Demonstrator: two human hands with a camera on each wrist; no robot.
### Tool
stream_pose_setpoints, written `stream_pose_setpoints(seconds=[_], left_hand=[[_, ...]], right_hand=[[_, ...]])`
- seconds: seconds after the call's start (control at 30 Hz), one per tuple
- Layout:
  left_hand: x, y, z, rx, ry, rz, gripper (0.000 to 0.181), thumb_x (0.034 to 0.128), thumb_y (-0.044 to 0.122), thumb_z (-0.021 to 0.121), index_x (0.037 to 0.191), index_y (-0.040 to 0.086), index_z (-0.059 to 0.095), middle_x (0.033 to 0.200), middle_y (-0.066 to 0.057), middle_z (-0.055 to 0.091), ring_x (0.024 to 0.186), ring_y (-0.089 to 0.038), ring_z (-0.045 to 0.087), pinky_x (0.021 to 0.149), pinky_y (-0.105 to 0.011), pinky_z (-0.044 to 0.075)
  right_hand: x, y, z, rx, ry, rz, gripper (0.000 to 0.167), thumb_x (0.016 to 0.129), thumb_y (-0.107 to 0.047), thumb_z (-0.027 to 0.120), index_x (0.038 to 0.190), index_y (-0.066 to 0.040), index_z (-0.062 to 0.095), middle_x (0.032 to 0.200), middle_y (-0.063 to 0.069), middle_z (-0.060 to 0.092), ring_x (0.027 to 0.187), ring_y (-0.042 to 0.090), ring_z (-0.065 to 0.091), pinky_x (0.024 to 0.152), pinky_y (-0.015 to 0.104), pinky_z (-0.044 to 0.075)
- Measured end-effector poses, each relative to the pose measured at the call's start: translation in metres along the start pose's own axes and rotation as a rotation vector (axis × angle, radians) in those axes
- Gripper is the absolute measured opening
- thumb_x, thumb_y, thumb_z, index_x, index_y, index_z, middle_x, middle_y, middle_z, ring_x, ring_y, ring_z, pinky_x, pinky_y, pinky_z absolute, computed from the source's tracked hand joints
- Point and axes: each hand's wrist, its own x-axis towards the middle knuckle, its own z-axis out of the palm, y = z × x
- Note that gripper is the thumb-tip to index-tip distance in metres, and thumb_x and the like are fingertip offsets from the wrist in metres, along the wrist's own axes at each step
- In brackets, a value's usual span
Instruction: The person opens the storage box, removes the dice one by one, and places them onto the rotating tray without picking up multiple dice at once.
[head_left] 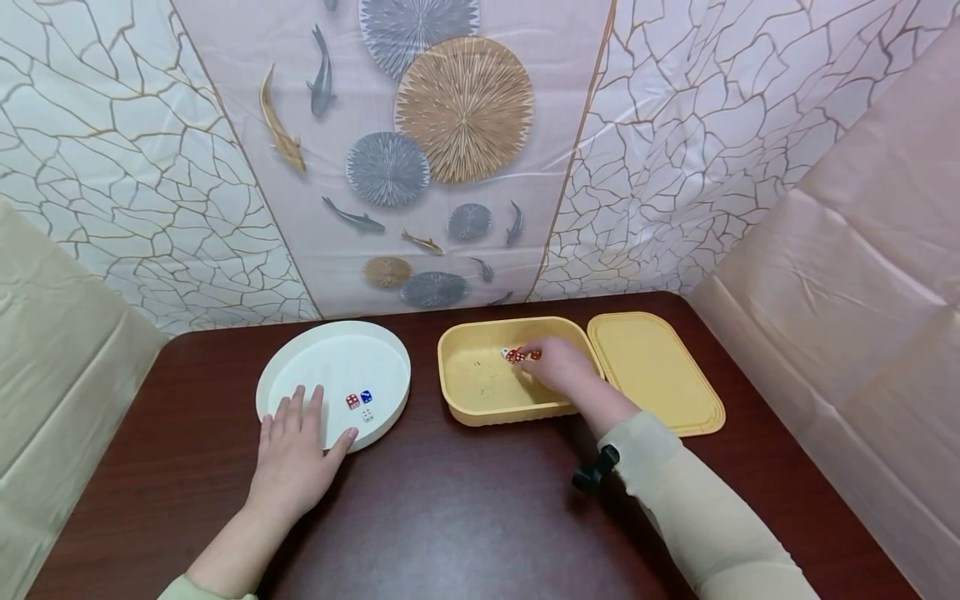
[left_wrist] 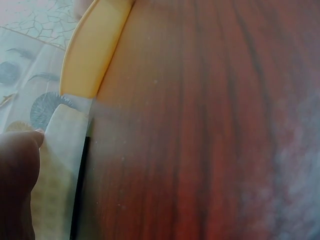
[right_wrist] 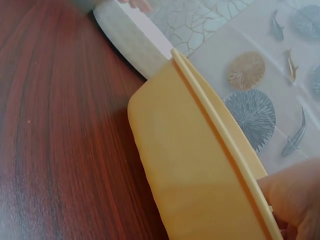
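In the head view, my left hand (head_left: 295,450) lies with fingers spread over the near rim of a round white tray (head_left: 315,343). Three dice sit in the tray: a red die (head_left: 352,402), a blue die (head_left: 366,397) and a white die (head_left: 367,415). My right hand (head_left: 558,364) reaches into a yellow rectangular box (head_left: 468,392), its fingers bent down at several red dice (head_left: 515,356). A white die (head_left: 506,353) lies beside them. Another red die (head_left: 536,354) shows between thumb and finger; whether it is pinched is unclear. The right wrist view hides the fingertips behind the box wall.
A yellow lid (head_left: 652,371) lies flat to the right of the box, under the right forearm's side. All stand on a dark brown wooden table (head_left: 450,517). Patterned cloth (head_left: 465,117) hangs behind the table, with plain cloth at both sides.
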Motion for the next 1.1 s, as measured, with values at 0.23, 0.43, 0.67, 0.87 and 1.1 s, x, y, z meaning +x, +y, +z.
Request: stream_pose_setpoints(seconds=[0.23,0.43,0.67,0.87,1.1], left_hand=[[0.0,-0.001,0.0,0.002,0.002,0.002,0.086,0.0986,0.058,0.047,0.156,0.0,0.019,0.157,-0.032,0.017,0.143,-0.053,0.015,0.114,-0.067,0.007],[0.0,-0.001,0.001,0.001,0.006,0.002,0.086,0.0985,0.058,0.047,0.156,0.0,0.02,0.157,-0.032,0.017,0.143,-0.052,0.015,0.114,-0.067,0.006],[0.0,0.0,0.001,-0.001,-0.001,0.003,0.086,0.0984,0.058,0.047,0.155,0.0,0.02,0.157,-0.032,0.017,0.142,-0.052,0.015,0.114,-0.067,0.006],[0.0,-0.001,0.001,0.0,0.002,0.001,0.086,0.0985,0.058,0.047,0.156,0.0,0.02,0.157,-0.032,0.017,0.143,-0.052,0.015,0.114,-0.067,0.006],[0.0,-0.001,0.002,0.009,-0.003,-0.004,0.086,0.0983,0.059,0.047,0.156,0.0,0.02,0.157,-0.032,0.018,0.143,-0.052,0.015,0.114,-0.067,0.007]], right_hand=[[-0.003,-0.013,0.0,0.085,0.0,-0.019,0.035,0.093,-0.031,0.069,0.124,-0.016,0.07,0.118,0.008,0.07,0.098,0.024,0.063,0.09,0.043,0.05],[-0.002,-0.026,0.003,0.186,0.01,-0.053,0.034,0.093,-0.03,0.07,0.124,-0.015,0.071,0.105,0.007,0.072,0.089,0.019,0.064,0.082,0.037,0.051],[0.006,-0.054,0.009,0.295,-0.005,-0.076,0.036,0.093,-0.031,0.07,0.126,-0.017,0.07,0.085,0.011,0.073,0.068,0.021,0.064,0.057,0.027,0.047],[0.012,-0.096,0.013,0.349,-0.047,-0.134,0.034,0.094,-0.033,0.068,0.125,-0.02,0.07,0.084,0.007,0.072,0.077,0.029,0.069,0.059,0.028,0.051],[0.013,-0.138,0.018,0.405,-0.108,-0.161,0.03,0.095,-0.031,0.068,0.123,-0.021,0.072,0.103,0.002,0.071,0.079,0.017,0.069,0.064,0.026,0.054]])
